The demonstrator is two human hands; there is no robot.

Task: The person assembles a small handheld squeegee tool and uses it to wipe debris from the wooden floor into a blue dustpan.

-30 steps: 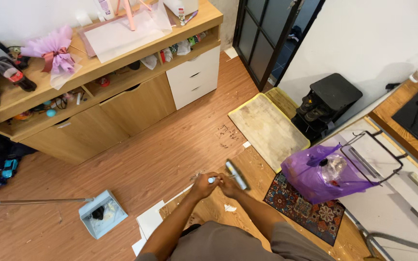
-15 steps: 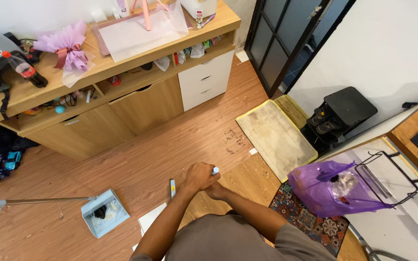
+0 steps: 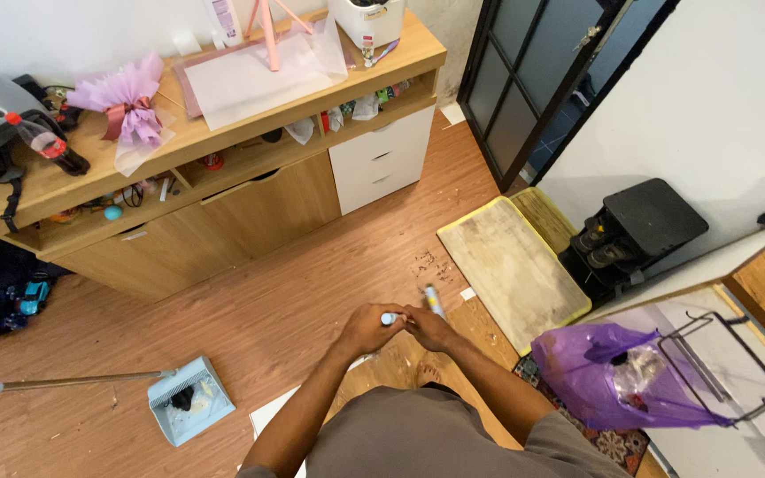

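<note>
Brush head (image 3: 433, 301) swung back right, both hands (image 3: 400, 326) gripping handle

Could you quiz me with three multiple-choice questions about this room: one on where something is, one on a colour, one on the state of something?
1. Where does the dustpan lie?
A. on the wooden floor, left of the person's arms
B. on the cabinet top
C. inside the bag

2. What colour is the plastic bag at lower right?
A. green
B. purple
C. white

3. How are the left hand and right hand placed?
A. spread wide apart
B. together, gripping a slim brush-like tool
C. resting flat on the floor

Answers: 1 A, it sits on the floorboards beside its long handle. 2 B, the bag is clearly purple. 3 B, both hands meet in front of the body around the tool.
</note>
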